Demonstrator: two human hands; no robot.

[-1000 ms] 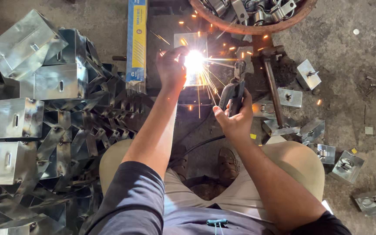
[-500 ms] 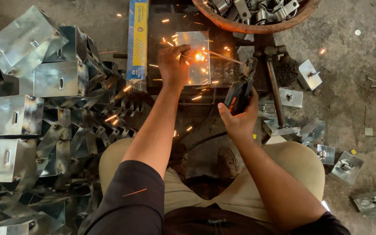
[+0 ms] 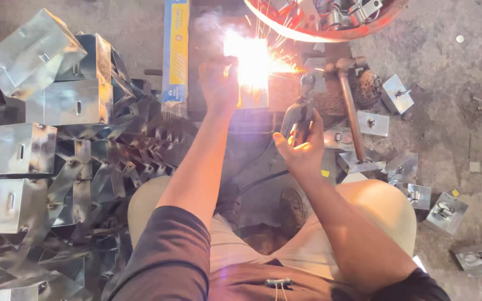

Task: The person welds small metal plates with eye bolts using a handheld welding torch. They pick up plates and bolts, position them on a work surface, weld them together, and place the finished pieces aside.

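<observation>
Seen from above, the left hand (image 3: 218, 83) steadies a small metal piece (image 3: 255, 95) at twelve o'clock, half lost in white glare and sparks. The right hand (image 3: 302, 147) is closed around a welding electrode holder (image 3: 299, 114) whose tip meets that piece. Folded sheet-metal boxes (image 3: 34, 106) pile at nine o'clock; a rusty bowl of metal fittings (image 3: 330, 22) sits at one o'clock.

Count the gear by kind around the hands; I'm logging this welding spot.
Electrode holder, in right hand: 1
Metal plate, in left hand: 1
Hammer: 1
Blue-and-yellow electrode box: 1
Red-rimmed basin: 1
Total: 5
</observation>
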